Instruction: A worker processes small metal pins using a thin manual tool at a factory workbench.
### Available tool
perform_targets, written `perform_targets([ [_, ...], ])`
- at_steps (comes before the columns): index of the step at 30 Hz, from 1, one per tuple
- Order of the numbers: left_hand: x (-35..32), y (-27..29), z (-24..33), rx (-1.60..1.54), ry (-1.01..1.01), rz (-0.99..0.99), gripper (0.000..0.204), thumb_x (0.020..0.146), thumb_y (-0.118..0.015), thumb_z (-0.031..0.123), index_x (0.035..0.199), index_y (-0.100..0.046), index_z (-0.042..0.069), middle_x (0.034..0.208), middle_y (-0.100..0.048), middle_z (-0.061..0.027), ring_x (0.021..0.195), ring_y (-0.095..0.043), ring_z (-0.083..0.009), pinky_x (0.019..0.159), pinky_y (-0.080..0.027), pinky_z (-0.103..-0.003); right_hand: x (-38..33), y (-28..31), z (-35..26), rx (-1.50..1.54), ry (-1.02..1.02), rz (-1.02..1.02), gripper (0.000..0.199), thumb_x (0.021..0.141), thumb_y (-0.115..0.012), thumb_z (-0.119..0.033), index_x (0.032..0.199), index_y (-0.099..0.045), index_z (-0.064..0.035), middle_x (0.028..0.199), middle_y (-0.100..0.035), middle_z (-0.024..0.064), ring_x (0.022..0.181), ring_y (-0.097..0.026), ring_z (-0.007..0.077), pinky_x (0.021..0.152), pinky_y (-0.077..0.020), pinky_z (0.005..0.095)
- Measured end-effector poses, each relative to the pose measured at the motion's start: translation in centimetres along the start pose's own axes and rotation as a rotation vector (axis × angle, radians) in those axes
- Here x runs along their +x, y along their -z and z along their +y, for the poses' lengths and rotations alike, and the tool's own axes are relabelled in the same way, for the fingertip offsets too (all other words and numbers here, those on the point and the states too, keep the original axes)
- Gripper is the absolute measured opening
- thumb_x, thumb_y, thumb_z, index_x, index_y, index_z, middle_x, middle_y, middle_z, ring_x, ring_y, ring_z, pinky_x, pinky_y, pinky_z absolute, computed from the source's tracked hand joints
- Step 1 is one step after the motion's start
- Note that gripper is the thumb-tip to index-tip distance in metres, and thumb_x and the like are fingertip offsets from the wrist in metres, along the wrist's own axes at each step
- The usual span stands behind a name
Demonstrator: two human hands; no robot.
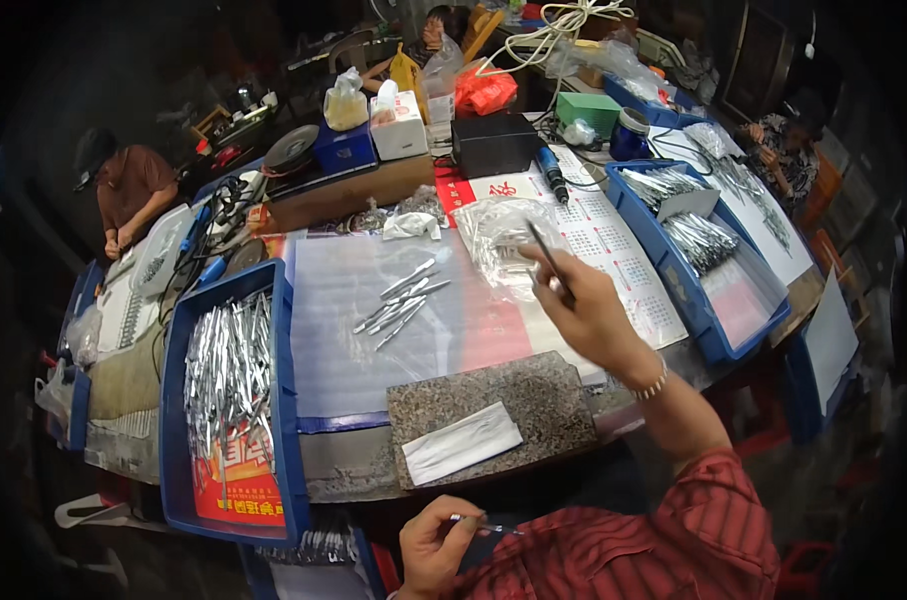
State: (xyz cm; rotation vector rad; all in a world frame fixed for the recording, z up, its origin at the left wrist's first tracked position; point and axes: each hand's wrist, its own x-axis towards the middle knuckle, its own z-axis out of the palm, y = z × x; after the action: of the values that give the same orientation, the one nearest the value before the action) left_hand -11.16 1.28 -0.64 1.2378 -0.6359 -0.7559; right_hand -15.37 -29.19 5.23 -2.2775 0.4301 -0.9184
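My left hand (pixel 436 545), low near the table's front edge, pinches a thin, shiny metal piece (pixel 484 524) pointing right. My right hand (pixel 592 310) is raised over the table with its fingers closed round a dark, slim, stick-like tool (pixel 547 250); its exact kind does not show. Just beyond that hand lies a clear plastic bag (pixel 504 235) with pale contents. Several slim silvery metal pieces (pixel 404 305) rest in a loose pile on the translucent sheet (pixel 339 355). Between my hands, a speckled stone slab (pixel 559 395) carries a folded white cloth or paper (pixel 464 443).
Blue trays of metal pieces stand left (pixel 292 400) and right (pixel 674 265). Behind are a black box (pixel 494 145), a blue-and-black power tool (pixel 552 175), a tissue box (pixel 399 128) and a dark blue jar (pixel 631 135). Other people sit left (pixel 139 185), right (pixel 789 150) and at the back.
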Motion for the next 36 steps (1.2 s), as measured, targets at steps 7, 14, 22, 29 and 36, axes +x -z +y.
perform_targets([
  [7, 1.9, -2.1, -2.4, -0.246, 0.177, -0.007, 0.012, 0.096, -0.058, 0.003, 0.105, -0.062, -0.003, 0.094, -0.066, -0.0079, 0.080, -0.064, -0.0120, 0.073, -0.053, -0.025, -9.6, -0.2, -6.5, 0.861, -0.394, -0.168, 0.016, 0.088, -0.065, 0.003, 0.103, -0.061, -0.0020, 0.090, -0.065, 0.0011, 0.064, -0.051, 0.0001, 0.055, -0.0391, 0.0162],
  [14, 2.2, -2.2, -2.1, -0.421, 0.072, 0.081, 0.015, 0.098, -0.055, 0.008, 0.108, -0.061, -0.003, 0.094, -0.064, -0.0088, 0.077, -0.063, -0.0125, 0.069, -0.054, -0.025, -13.7, -1.6, -4.5, 0.663, -0.421, -0.234, 0.010, 0.083, -0.070, 0.001, 0.093, -0.067, -0.0001, 0.084, -0.068, 0.0061, 0.067, -0.061, 0.0096, 0.059, -0.0474, 0.0232],
  [22, 1.6, -1.5, -1.9, -0.493, 0.088, 0.103, 0.018, 0.098, -0.056, 0.010, 0.109, -0.060, -0.003, 0.095, -0.064, -0.0109, 0.081, -0.063, -0.0124, 0.069, -0.054, -0.025, -14.5, -2.0, -4.8, 0.428, 0.110, -0.418, 0.026, 0.078, -0.074, 0.000, 0.104, -0.069, -0.0017, 0.075, -0.067, 0.0096, 0.059, -0.066, 0.0213, 0.050, -0.0507, 0.0284],
  [29, 1.3, -1.5, -2.1, -0.488, 0.124, 0.102, 0.020, 0.099, -0.055, 0.011, 0.111, -0.059, -0.004, 0.095, -0.064, -0.0115, 0.078, -0.063, -0.0130, 0.070, -0.054, -0.025, -14.3, -2.1, -5.1, 0.416, 0.123, -0.363, 0.030, 0.080, -0.072, 0.000, 0.109, -0.065, 0.0028, 0.068, -0.063, 0.0103, 0.055, -0.063, 0.0214, 0.046, -0.0473, 0.0303],
  [36, 1.3, -1.4, -2.2, -0.442, 0.103, 0.089, 0.022, 0.100, -0.054, 0.013, 0.112, -0.059, -0.005, 0.096, -0.065, -0.0130, 0.076, -0.064, -0.0141, 0.072, -0.054, -0.026, -14.7, -2.8, -5.2, 0.387, 0.140, -0.323, 0.030, 0.081, -0.071, 0.001, 0.110, -0.065, 0.0037, 0.064, -0.061, 0.0097, 0.050, -0.060, 0.0210, 0.042, -0.0444, 0.0303],
])
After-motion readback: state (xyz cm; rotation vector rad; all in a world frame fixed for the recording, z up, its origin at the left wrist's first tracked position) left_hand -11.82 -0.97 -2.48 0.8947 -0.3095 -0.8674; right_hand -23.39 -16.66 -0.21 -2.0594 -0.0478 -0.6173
